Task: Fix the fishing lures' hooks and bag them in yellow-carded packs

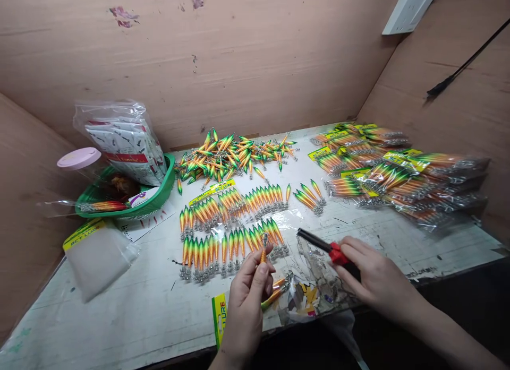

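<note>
Pinched in my left hand (pixel 250 293) is an orange lure (pixel 263 255), its hooked end pointing up. My right hand (pixel 372 277) is wrapped round a black and red lighter-like tool (pixel 338 254), whose dark barrel points left toward the lure without touching it. Rows of green and orange lures (pixel 201 251) lie just beyond my left hand, some in a clear bag with a yellow header (pixel 221 187). Below my left hand lie more lures (pixel 274 295) and a yellow-edged bag (pixel 219 317), partly hidden by the hand.
A pile of loose lures (pixel 223 155) is at the back; packed bags of lures (pixel 398 173) are stacked at the right. A green basket (pixel 169 181) with bags and a pink-lidded jar (pixel 78 157) stands left, near a flat bag (pixel 98 264). Walls enclose the table (pixel 131 317).
</note>
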A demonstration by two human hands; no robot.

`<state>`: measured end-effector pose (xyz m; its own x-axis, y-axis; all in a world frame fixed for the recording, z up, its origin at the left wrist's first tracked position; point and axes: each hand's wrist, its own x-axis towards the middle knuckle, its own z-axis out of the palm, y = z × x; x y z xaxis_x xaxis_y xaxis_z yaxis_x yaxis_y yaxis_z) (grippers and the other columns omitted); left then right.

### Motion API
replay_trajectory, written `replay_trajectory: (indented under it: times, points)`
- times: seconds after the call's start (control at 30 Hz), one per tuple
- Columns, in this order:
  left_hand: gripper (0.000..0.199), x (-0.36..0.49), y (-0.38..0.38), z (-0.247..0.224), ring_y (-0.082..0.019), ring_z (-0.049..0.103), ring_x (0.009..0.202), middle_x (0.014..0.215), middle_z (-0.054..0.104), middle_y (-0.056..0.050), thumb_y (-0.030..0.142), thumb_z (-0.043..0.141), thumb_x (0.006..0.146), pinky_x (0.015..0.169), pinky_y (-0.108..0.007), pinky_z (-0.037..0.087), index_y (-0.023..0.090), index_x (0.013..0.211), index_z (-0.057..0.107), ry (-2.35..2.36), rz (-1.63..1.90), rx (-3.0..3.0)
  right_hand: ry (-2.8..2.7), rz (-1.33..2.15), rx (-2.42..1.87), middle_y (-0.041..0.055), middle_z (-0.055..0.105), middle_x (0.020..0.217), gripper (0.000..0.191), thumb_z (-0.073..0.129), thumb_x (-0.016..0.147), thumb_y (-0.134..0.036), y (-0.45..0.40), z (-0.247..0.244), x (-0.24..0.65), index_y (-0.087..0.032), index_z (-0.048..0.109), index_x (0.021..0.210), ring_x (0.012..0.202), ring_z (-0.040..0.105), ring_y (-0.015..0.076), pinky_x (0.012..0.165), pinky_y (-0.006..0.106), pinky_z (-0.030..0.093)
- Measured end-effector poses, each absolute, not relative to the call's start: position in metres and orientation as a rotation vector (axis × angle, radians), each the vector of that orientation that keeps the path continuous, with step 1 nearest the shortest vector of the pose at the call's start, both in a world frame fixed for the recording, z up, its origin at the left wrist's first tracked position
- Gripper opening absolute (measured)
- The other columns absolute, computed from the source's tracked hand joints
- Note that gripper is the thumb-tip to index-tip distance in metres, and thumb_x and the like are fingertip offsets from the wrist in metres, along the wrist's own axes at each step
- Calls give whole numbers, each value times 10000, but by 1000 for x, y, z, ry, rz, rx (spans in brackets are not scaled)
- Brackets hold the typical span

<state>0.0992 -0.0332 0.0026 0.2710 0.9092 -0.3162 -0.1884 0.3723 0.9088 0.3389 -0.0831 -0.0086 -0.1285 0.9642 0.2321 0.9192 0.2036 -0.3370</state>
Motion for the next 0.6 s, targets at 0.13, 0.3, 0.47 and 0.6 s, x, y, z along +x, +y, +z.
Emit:
replay_trajectory:
  times: [0.13,0.3,0.47,0.6]
  points:
    - [390,89,-26,-7,-88,459,663,870,525,-27,395,612,849,637,-229,418,193,1179,655,1002,862,920,-2008,-367,-1999,98,569,790,235,401,928,-356,-71,-54,371,-188,504,801,742,520,242,641,358,426]
    - [348,92,-29,-3,-141,552,810,927,596,-35,405,671,795,752,-262,457,222,1090,646,1087,866,939,-1807,-249,-1953,168,616,943,458,398,906,-575,-60,-56,363,-148,557,950,905,542,315,722,438,471]
    - [198,104,-33,-2,-140,560,794,829,580,3,312,716,755,743,-259,466,201,823,567,1016,813,939,-1677,893,-1383,84,586,1076,419,423,951,-455,-55,-8,314,-244,440,1313,874,588,175,760,321,522]
    - [197,104,-33,-2,-186,577,908,905,606,-37,310,699,773,809,-292,464,204,871,565,954,743,1012,-1552,1270,-1213,55,597,1014,293,515,928,-396,-53,8,298,-228,579,1159,916,591,161,791,281,508]
